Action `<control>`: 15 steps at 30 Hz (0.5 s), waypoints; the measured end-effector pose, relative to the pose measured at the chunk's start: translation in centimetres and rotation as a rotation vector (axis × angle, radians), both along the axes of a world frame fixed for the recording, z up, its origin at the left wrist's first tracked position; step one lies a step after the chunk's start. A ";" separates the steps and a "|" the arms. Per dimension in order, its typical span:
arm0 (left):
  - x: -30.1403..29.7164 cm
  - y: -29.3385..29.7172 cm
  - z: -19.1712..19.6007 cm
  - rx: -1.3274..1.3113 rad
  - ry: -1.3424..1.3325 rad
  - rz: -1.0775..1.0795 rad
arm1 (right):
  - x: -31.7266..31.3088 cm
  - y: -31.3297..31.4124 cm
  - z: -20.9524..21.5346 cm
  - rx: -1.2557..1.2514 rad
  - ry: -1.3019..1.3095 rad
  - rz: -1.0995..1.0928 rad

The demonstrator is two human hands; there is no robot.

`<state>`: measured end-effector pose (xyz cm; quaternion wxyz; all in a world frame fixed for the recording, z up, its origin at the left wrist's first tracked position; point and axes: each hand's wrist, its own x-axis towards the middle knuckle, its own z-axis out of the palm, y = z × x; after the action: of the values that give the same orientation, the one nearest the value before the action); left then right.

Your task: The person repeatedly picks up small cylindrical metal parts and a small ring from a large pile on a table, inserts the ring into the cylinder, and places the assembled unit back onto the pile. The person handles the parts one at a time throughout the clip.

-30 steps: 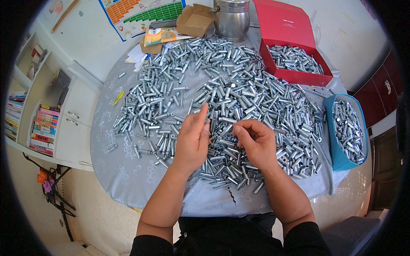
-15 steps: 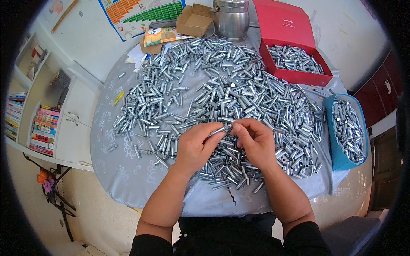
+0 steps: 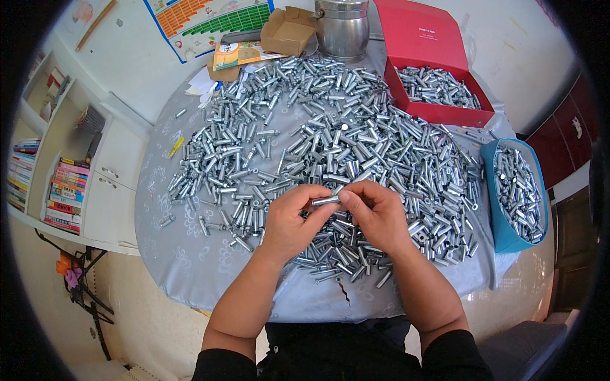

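Over the pile in the middle of the table, my left hand (image 3: 289, 222) pinches a shiny silver expansion bolt (image 3: 325, 200) between thumb and fingers. Its smooth cylindrical sleeve lies nearly level and points toward my other hand. My right hand (image 3: 380, 219) is closed on the bolt's right end, thumb and forefinger together, and hides that tip. Beneath and around both hands spreads a wide heap of similar silver bolts and sleeves (image 3: 375, 152), lying at all angles.
A red lidded box (image 3: 445, 115) and a blue fabric bin (image 3: 518, 235), both filled with metal pieces, stand on the right. At the back are a metal pot (image 3: 343, 32) and a small cardboard box (image 3: 287, 35). A yellow object (image 3: 176, 147) lies left on the silver tablecloth (image 3: 165, 254).
The bolt between my hands has turned more level, and its smooth sleeve now shows more. My right fingers have shifted slightly left and down onto its end.
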<state>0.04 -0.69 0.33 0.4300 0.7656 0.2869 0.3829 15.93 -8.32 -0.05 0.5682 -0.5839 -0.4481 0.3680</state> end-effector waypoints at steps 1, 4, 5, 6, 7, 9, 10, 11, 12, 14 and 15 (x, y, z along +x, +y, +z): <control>0.0 0.0 -0.1 -0.019 -0.017 0.000 | 0.0 0.0 0.1 -0.023 0.032 -0.001; -0.1 0.4 -1.0 -0.154 -0.143 -0.019 | 0.0 0.0 0.5 -0.077 0.114 -0.011; -0.2 0.6 -0.9 -0.103 -0.092 -0.045 | 0.1 0.0 0.6 -0.086 0.133 -0.019; -0.3 0.8 -0.5 -0.052 -0.041 -0.071 | 0.2 -0.1 0.6 -0.094 0.153 -0.027; -0.4 0.9 -0.2 0.000 0.010 -0.091 | 0.2 0.0 0.7 -0.094 0.171 -0.030; -0.6 1.0 -0.5 0.062 0.037 -0.100 | 0.1 0.0 0.9 -0.094 0.209 -0.036; -0.6 1.0 -0.6 0.094 0.050 -0.108 | 0.2 0.0 0.8 -0.091 0.213 -0.031; -0.5 0.9 -0.6 0.077 0.023 -0.089 | 0.2 0.0 0.7 -0.088 0.218 -0.026; -0.4 0.6 -0.4 0.059 -0.003 -0.071 | 0.3 0.0 0.7 -0.084 0.223 -0.021; -0.4 0.5 -0.5 0.037 -0.028 -0.060 | 0.3 0.0 0.7 -0.088 0.228 -0.017; -0.5 0.6 -0.7 0.032 -0.029 -0.068 | 0.3 0.0 0.7 -0.089 0.231 -0.015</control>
<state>-0.42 -0.12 -0.37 0.4344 0.7762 0.2483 0.3836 16.23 -8.32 0.60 0.5924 -0.5656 -0.3583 0.4481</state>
